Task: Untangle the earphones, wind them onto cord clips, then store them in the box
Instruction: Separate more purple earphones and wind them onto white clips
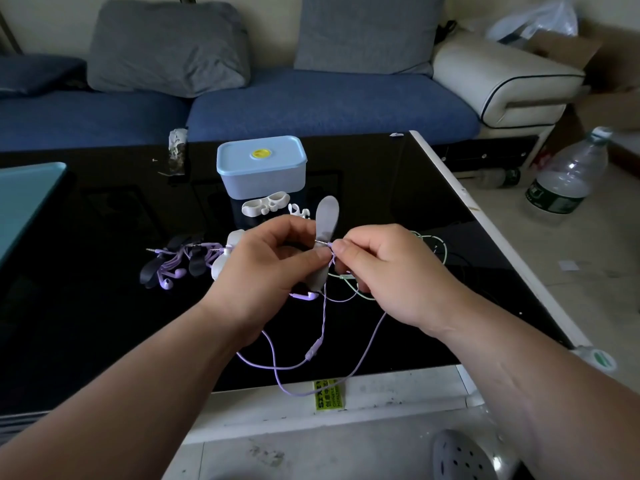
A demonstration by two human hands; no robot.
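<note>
My left hand (266, 268) grips a grey cord clip (326, 216) upright above the black table (86, 306). My right hand (384, 268) pinches the plug end of the purple earphone cable (273, 358) against the clip's middle. The cable hangs in loops over the table's front edge, and one purple earbud (306, 296) shows below my left hand. A green earphone cable (440, 251) lies tangled under my right hand. The blue lidded box (261, 168) stands shut behind. Purple earphones wound on black clips (173, 265) lie at the left. A white clip (266, 205) lies before the box.
A teal object (24, 199) sits at the table's left edge. A blue sofa (311, 102) with grey cushions runs behind the table. A large plastic bottle (568, 174) stands on the floor to the right. A grey slipper (460, 459) is at the bottom.
</note>
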